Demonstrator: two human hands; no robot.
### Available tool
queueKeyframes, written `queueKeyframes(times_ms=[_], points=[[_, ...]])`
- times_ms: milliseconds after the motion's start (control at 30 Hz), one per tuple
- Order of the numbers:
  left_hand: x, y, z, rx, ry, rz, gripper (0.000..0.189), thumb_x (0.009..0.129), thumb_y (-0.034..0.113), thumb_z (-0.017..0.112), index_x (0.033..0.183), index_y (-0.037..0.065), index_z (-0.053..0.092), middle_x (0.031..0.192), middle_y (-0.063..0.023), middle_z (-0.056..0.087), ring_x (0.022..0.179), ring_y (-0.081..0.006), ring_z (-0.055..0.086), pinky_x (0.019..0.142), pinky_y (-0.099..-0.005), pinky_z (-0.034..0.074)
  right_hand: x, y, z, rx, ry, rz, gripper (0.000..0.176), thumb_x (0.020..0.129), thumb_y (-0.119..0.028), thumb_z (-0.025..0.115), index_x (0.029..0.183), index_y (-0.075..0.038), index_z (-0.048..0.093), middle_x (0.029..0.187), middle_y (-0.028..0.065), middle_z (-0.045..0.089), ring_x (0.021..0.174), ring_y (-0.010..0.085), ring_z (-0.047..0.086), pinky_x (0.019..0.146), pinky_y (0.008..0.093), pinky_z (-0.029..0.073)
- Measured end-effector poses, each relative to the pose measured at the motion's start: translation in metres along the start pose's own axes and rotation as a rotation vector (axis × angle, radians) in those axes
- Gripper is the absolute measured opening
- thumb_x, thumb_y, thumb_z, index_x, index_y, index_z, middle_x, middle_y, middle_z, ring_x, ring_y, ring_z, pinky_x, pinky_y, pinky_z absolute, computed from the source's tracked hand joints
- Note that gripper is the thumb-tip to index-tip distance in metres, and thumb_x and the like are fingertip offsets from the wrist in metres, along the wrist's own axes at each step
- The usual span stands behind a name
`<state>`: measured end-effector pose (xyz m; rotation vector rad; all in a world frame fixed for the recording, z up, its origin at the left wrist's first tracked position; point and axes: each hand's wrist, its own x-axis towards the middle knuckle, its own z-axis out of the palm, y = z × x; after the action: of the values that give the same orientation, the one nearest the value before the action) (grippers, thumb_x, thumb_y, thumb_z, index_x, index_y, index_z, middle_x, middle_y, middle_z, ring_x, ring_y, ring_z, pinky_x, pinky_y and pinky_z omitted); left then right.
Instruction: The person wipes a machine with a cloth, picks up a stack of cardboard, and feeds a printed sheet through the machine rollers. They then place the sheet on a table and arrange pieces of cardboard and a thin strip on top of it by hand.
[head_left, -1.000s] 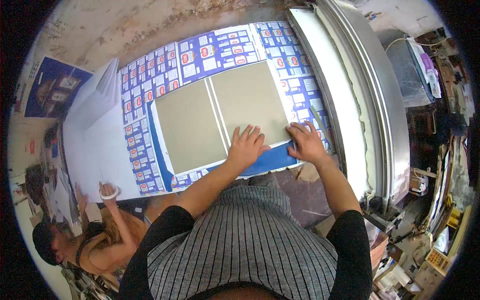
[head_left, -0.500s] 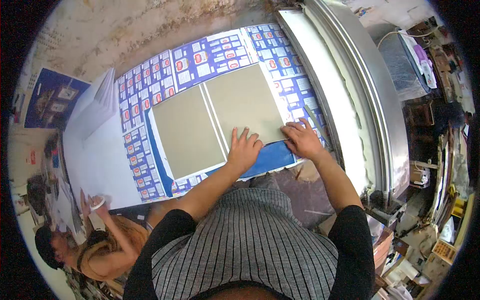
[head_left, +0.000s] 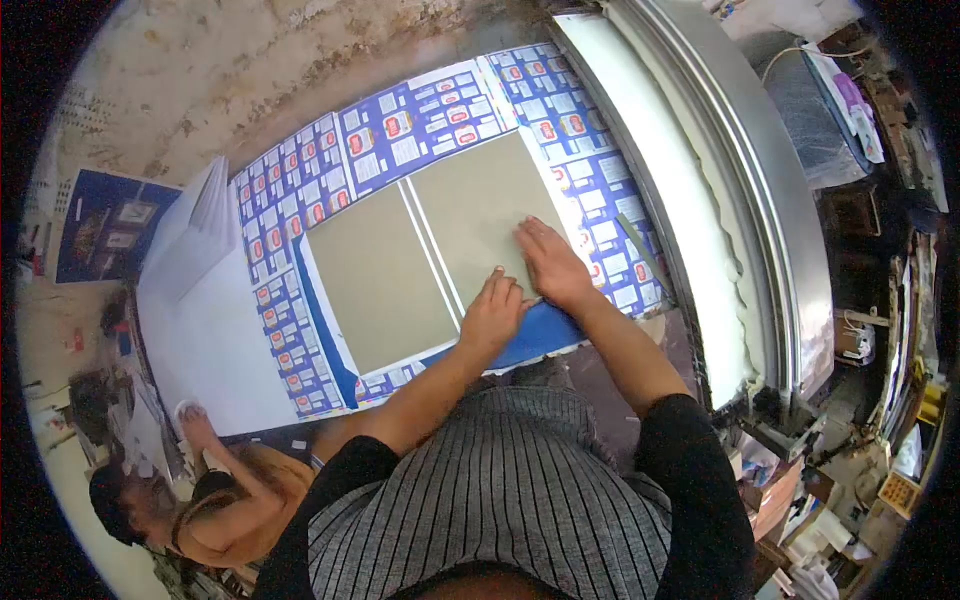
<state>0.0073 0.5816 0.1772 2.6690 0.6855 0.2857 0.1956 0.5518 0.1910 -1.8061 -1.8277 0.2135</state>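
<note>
Two grey-brown boards lie side by side before me, a narrower left board point(head_left: 380, 280) and a wider right board point(head_left: 475, 200), with a thin white strip between them. Under them is a blue sheet point(head_left: 545, 335), showing along the near edge and the left side. My left hand point(head_left: 494, 312) rests at the near edge of the right board, fingers slightly bent and pointing away from me. Flat on the same board, near its right side, lies my right hand point(head_left: 553, 262) with fingers extended. Neither hand holds anything that I can see.
Printed blue-and-white paper point(head_left: 290, 215) covers the table under the boards. A narrow dark strip point(head_left: 640, 245) lies at right, beside a long metal-edged machine point(head_left: 740, 200). White sheets point(head_left: 210, 340) lie at left, where a co-worker's hand point(head_left: 197, 425) holds something white.
My right hand has moved from the board's near right corner inward onto its surface. My left hand has shifted slightly toward the near edge. The co-worker's hand has moved down and left.
</note>
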Motion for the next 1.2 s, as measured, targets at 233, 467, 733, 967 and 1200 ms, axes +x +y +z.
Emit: queueKeyframes(times_ms=[233,467,733,967,1200], points=[[-0.021,-0.018,-0.056,0.080,-0.095,-0.432,0.110,0.075,0.066,0.074,0.150,-0.005,0.034,0.160,-0.0265,0.027,0.149,-0.0394,0.025,0.119,-0.0590,0.020,-0.005,0.004,-0.002,0.270,0.160,0.272,0.051,0.095,-0.015,0.059,0.142,-0.003,0.044,0.150,0.0206,0.043,0.142,0.0385,0.038,0.117,0.0507,0.032],[-0.026,-0.030,-0.054,0.087,-0.141,-0.407,0.108,0.080,0.073,0.062,0.151,-0.003,0.034,0.162,-0.0207,0.026,0.151,-0.0378,0.021,0.118,-0.0641,0.013,0.006,-0.050,0.021,-0.339,-0.086,0.001,0.060,0.099,-0.036,0.056,0.150,-0.009,0.040,0.158,0.0143,0.038,0.149,0.0304,0.031,0.119,0.0608,0.019],[-0.070,-0.065,-0.101,0.177,-0.305,-0.551,0.121,0.077,0.082,0.056,0.156,-0.003,0.022,0.165,-0.0210,0.016,0.154,-0.0370,0.012,0.119,-0.0638,0.011,0.008,-0.042,0.040,-0.242,-0.127,0.145,0.061,0.096,-0.025,0.055,0.152,-0.007,0.037,0.158,0.0100,0.039,0.150,0.0298,0.027,0.119,0.0643,0.014],[-0.086,-0.079,-0.089,0.029,-0.200,-0.475,0.112,0.078,0.067,0.068,0.157,0.001,0.023,0.166,-0.0167,0.018,0.155,-0.0339,0.011,0.121,-0.0594,0.010,0.027,-0.128,0.050,-0.363,-0.349,0.131,0.060,0.102,-0.035,0.046,0.155,-0.010,0.033,0.164,0.0073,0.028,0.153,0.0277,0.020,0.119,0.0651,0.013],[-0.087,-0.081,-0.081,0.067,-0.182,-0.461,0.117,0.076,0.073,0.066,0.156,-0.001,0.024,0.166,-0.0197,0.016,0.154,-0.0368,0.013,0.119,-0.0626,0.012,0.022,-0.092,0.045,-0.282,-0.365,0.016,0.070,0.097,-0.045,0.056,0.153,-0.007,0.036,0.161,0.0112,0.033,0.152,0.0280,0.023,0.121,0.0602,0.014]])
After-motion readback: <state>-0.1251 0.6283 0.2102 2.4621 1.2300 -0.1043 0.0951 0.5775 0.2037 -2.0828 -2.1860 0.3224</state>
